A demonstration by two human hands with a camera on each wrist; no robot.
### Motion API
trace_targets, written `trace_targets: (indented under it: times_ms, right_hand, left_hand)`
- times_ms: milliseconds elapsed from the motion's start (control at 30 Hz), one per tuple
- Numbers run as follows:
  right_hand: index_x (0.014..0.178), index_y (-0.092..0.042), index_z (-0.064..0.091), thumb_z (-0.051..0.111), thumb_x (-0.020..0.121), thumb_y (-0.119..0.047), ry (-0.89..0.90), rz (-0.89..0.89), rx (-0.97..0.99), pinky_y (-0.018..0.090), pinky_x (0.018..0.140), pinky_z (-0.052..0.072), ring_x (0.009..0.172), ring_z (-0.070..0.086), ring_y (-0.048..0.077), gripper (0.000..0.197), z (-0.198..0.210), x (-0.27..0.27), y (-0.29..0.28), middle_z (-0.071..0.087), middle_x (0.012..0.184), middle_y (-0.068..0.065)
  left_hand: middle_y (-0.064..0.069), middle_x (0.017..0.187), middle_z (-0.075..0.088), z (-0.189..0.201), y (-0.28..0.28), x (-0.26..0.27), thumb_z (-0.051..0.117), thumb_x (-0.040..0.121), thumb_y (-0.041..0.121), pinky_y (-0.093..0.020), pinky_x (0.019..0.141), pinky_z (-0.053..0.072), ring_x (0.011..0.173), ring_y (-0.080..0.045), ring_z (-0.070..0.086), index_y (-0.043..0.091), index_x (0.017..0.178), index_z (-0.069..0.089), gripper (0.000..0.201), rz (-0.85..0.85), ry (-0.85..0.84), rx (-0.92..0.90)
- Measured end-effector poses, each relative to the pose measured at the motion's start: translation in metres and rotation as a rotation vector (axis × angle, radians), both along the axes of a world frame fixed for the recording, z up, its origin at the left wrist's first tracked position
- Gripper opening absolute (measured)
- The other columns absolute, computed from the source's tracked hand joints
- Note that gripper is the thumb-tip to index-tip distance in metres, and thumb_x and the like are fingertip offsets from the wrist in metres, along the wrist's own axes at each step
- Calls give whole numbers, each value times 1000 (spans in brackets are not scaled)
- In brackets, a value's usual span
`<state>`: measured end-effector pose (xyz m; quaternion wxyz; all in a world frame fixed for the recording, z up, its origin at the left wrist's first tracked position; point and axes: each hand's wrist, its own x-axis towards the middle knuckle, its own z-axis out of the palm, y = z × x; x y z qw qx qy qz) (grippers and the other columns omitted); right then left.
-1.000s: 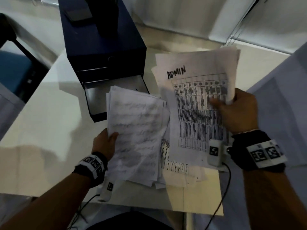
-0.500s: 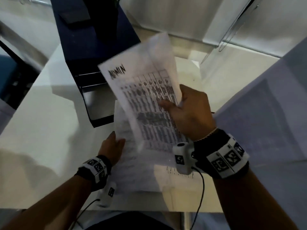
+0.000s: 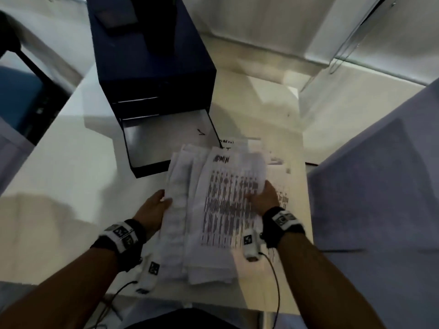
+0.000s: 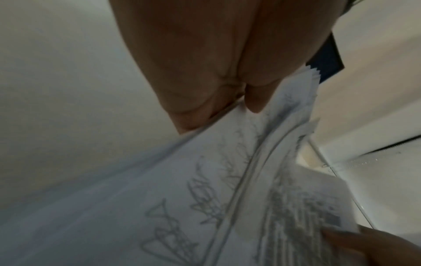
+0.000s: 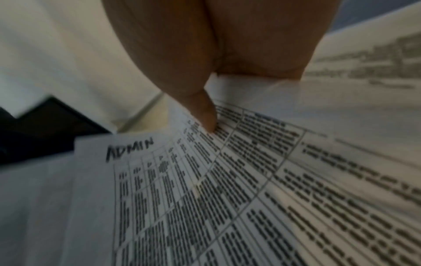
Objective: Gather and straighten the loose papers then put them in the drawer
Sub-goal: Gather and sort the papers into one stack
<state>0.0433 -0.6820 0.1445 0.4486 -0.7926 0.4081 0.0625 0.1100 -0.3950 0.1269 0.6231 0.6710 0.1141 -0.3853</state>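
Note:
A stack of white papers (image 3: 213, 217) is held over the table between both hands, its top sheet a printed table headed "ADMIN" (image 5: 129, 147). My left hand (image 3: 154, 207) grips the stack's left edge, thumb on top (image 4: 257, 100). My right hand (image 3: 263, 198) pinches the right edge of the ADMIN sheet, thumb pressed on the print (image 5: 207, 117). More printed sheets (image 3: 278, 167) lie flat on the table beyond and under the stack. The dark blue drawer unit (image 3: 152, 67) stands at the back, its bottom drawer (image 3: 166, 141) pulled out.
The white table (image 3: 59, 186) runs to the left and front. A grey-blue partition (image 3: 380, 198) rises on the right. A blue chair (image 3: 21, 98) sits at the far left. Cables (image 3: 275, 281) hang from both wrist cameras near the table's front edge.
My right hand has brought the ADMIN sheets from the right down onto the stack in my left hand. Both bundles now lie together as one stack.

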Motion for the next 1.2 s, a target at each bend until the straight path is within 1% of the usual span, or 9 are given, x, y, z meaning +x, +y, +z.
trace_targets:
  times_ms: [100, 300, 400, 500, 667, 767, 967, 1100, 1200]
  right_hand:
    - [132, -10, 48, 53, 90, -1, 3, -71, 42, 29, 82, 46, 94, 58, 27, 43, -28, 5, 15, 61, 121, 15]
    - [130, -13, 50, 64, 91, -16, -48, -40, 78, 34, 82, 52, 98, 61, 28, 42, -39, 11, 33, 59, 125, 10]
    - [139, -18, 42, 78, 77, -29, 116, -307, -237, 52, 103, 42, 126, 46, 37, 71, -43, -17, -5, 42, 144, 10]
    - [145, -17, 28, 81, 69, -37, 269, -525, -197, 61, 109, 28, 135, 28, 42, 94, -46, -47, -36, 25, 153, 12]
    - [147, -16, 30, 74, 80, -29, 132, -360, -258, 54, 110, 29, 133, 33, 40, 82, -54, -42, -52, 35, 148, 14]
    - [148, -12, 30, 76, 81, -34, 38, -102, -279, 47, 111, 33, 135, 36, 37, 85, -53, -31, -52, 36, 148, 14]
    - [147, -7, 23, 85, 65, -46, 291, 75, -354, 52, 109, 33, 133, 32, 39, 110, -47, -23, -42, 31, 147, 17]
    - [143, -7, 28, 87, 67, -37, 291, -5, -254, 54, 105, 40, 129, 39, 42, 101, -47, -17, -41, 38, 140, 19]
    - [137, -3, 37, 85, 72, -21, 174, -125, -121, 39, 91, 50, 114, 58, 40, 83, -43, -18, -42, 56, 129, 23]
  left_hand:
    - [-2, 121, 58, 4, -19, -5, 53, 85, 62, -44, 95, 50, 104, -24, 60, 21, 128, 43, 60, -118, -199, 181]
    - [-3, 101, 63, 6, -40, -11, 65, 86, 26, -29, 77, 44, 94, -26, 62, 15, 111, 56, 29, -138, -483, 491]
    - [11, 86, 63, 17, -30, -11, 67, 85, 26, -22, 63, 44, 86, -22, 62, 30, 94, 58, 13, -84, -491, 446]
    - [6, 93, 62, 38, -23, -10, 66, 88, 24, -13, 58, 38, 77, -12, 59, 26, 103, 59, 16, 2, -571, 461]
    - [-4, 97, 60, 60, -17, -2, 69, 84, 14, -33, 76, 45, 84, -20, 55, 5, 117, 62, 34, 179, -603, 470]
    - [-7, 96, 62, 60, -14, 2, 71, 82, 12, -32, 76, 42, 86, -23, 57, 3, 114, 63, 34, 206, -604, 471]
    - [-6, 98, 62, 63, -18, -9, 72, 82, 14, -31, 77, 43, 84, -21, 56, 4, 117, 63, 37, 217, -582, 462]
    - [-5, 98, 63, 57, -12, -10, 73, 81, 17, -32, 80, 45, 85, -21, 59, 6, 116, 63, 38, 238, -562, 442]
    - [-5, 96, 66, 57, -8, -8, 75, 80, 21, -34, 81, 48, 86, -24, 63, 10, 113, 65, 36, 254, -567, 438]
